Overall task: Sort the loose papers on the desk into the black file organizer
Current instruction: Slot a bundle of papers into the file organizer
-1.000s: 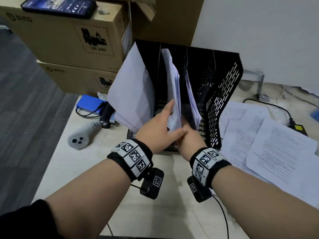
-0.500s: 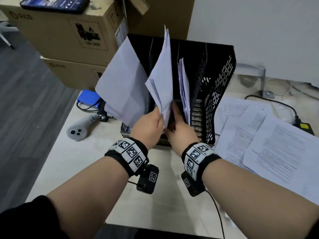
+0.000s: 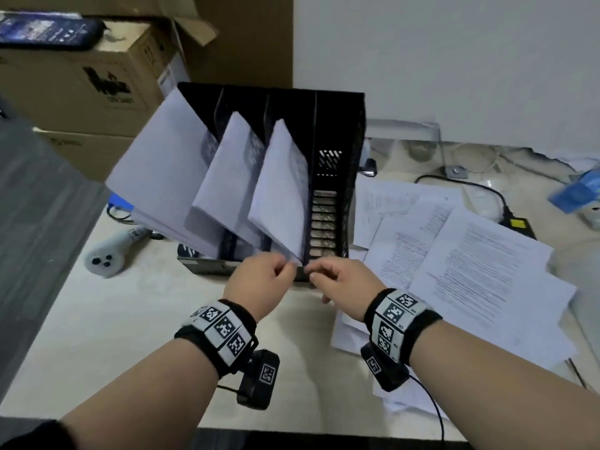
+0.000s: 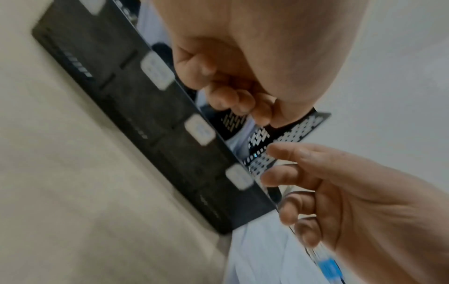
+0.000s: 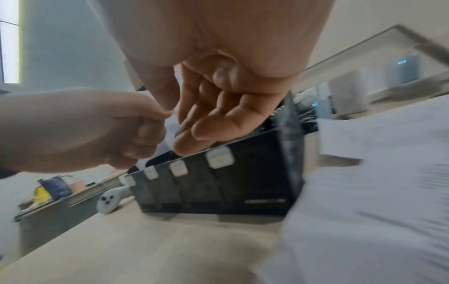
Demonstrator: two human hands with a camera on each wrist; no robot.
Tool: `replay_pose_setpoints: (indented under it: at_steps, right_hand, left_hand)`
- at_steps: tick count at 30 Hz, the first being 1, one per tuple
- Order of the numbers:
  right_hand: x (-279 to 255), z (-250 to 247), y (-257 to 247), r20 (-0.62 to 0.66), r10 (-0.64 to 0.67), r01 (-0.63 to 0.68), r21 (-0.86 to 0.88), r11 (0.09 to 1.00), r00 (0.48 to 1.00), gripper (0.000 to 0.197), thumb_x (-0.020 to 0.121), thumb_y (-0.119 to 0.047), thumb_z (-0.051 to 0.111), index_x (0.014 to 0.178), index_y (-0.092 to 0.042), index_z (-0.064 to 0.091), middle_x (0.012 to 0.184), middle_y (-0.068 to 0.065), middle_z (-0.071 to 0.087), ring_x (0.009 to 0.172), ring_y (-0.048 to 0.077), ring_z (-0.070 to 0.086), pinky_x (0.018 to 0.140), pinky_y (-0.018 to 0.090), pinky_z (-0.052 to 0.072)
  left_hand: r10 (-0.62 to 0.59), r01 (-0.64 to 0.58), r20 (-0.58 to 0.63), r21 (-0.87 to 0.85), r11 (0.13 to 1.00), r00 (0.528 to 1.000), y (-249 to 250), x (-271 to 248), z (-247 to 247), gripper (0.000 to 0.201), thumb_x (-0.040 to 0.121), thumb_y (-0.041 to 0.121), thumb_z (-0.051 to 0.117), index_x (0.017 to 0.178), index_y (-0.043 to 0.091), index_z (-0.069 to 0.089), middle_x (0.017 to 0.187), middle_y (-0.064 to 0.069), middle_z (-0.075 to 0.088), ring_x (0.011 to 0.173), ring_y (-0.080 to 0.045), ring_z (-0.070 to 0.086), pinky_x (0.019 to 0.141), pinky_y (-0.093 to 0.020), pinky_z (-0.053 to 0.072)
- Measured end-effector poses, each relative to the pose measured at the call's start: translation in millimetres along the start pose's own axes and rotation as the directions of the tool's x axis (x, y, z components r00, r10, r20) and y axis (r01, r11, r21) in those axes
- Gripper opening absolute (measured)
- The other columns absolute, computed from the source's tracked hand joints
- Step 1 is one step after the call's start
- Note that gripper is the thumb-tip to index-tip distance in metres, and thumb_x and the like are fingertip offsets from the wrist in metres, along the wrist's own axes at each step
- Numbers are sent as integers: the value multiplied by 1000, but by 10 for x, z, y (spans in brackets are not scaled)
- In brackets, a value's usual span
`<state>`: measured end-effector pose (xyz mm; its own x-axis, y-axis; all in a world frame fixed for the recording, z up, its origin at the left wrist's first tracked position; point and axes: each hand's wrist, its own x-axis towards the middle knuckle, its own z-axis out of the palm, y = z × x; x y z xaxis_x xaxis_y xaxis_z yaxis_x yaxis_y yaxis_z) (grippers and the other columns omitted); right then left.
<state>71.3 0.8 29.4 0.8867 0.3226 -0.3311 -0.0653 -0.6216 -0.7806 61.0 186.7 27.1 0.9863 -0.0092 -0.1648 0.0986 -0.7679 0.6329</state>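
The black file organizer [image 3: 337, 177] stands upright on the desk. Its three left slots each hold white sheets leaning out to the left: a left stack [image 3: 162, 177], a middle stack [image 3: 224, 183] and a third stack [image 3: 279, 196]. The rightmost slot looks empty. My left hand [image 3: 282, 271] is curled at the organizer's front edge, right by the third stack's lower corner; I see nothing in it. My right hand [image 3: 321, 271] hovers beside it with loosely bent, empty fingers [image 5: 206, 124]. Loose printed papers [image 3: 470, 264] lie spread to the right.
A grey handheld controller [image 3: 107, 258] lies left of the organizer. Cardboard boxes [image 3: 81, 79] are stacked behind, with a phone [image 3: 45, 30] on top. A black cable and charger [image 3: 519, 224] and a blue item [image 3: 578, 190] sit at the far right.
Both hands held a bundle of sheets in the organizer and lifted it. Now the bundle rests in the third slot and both hands have drawn back to the front edge.
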Motion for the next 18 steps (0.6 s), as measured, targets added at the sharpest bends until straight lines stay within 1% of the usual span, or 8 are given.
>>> replay_pose_setpoints:
  at_steps: [2, 5, 9, 11, 13, 15, 16, 18]
  right_hand:
    - [-202, -278, 306, -67, 78, -74, 53, 996, 995, 19, 95, -32, 59, 109, -32, 71, 90, -9, 74, 67, 12, 71, 75, 30, 58]
    - [-529, -652, 812, -166, 222, -197, 156, 968, 961, 17, 95, -32, 58, 108, -32, 70, 92, -9, 74, 71, 16, 72, 70, 28, 55]
    - [-1067, -1110, 1451, -261, 353, -291, 248, 924, 898, 15, 97, -27, 56, 105, -30, 70, 91, -9, 75, 75, 21, 72, 69, 25, 50]
    - [-1339, -1306, 1731, -300, 405, -326, 281, 903, 864, 15, 98, -27, 56, 103, -31, 69, 90, -9, 75, 77, 20, 72, 69, 27, 54]
    - [-1579, -1461, 1993, -341, 446, -350, 306, 885, 828, 14, 97, -28, 56, 102, -31, 69, 90, -10, 75, 78, 16, 72, 73, 30, 57]
    - [-1752, -1556, 2214, -377, 482, -370, 333, 867, 791, 13, 96, -29, 58, 100, -32, 69, 90, -10, 75, 80, 15, 72, 77, 33, 58]
    - [-1837, -1597, 2327, -397, 504, -375, 361, 854, 767, 12, 95, -29, 59, 97, -33, 70, 91, -11, 75, 82, 15, 72, 79, 35, 58]
    - [-1990, -1647, 2543, -427, 545, -389, 402, 829, 721, 11, 94, -30, 60, 94, -35, 70, 94, -14, 72, 89, 14, 69, 85, 38, 57]
  left_hand:
    - [92, -97, 139, 29, 995, 986, 296, -47, 267, 42, 96, 38, 54, 58, 24, 45, 61, 2, 53, 61, -14, 52, 60, -37, 41]
    - [126, -133, 301, 0, 991, 945, 699, -90, 660, 28, 95, 39, 55, 67, 32, 55, 67, 8, 61, 66, -8, 57, 64, -32, 46]
    - [150, -147, 398, -38, 988, 905, 1163, -77, 1116, 18, 94, 33, 55, 80, 28, 66, 76, 9, 67, 72, -7, 60, 69, -28, 49]
    - [174, -187, 421, -12, 982, 890, 1360, -42, 1325, 18, 96, 31, 54, 83, 26, 66, 82, 9, 67, 78, -7, 61, 74, -29, 52]
    - [192, -225, 440, 23, 974, 877, 1532, -2, 1515, 15, 97, 31, 54, 87, 28, 66, 93, 11, 65, 88, -8, 60, 82, -29, 50]
    - [159, -187, 440, 20, 982, 884, 1598, 57, 1685, 10, 97, 31, 56, 98, 29, 66, 106, 10, 63, 99, -9, 59, 88, -26, 46]
    - [120, -137, 437, 8, 991, 891, 1628, 79, 1774, 13, 97, 30, 57, 107, 29, 65, 114, 8, 62, 104, -10, 59, 91, -27, 46]
    - [28, -23, 421, -15, 1000, 907, 1674, 121, 1937, 28, 97, 28, 58, 125, 24, 61, 130, 4, 57, 111, -12, 56, 97, -30, 46]
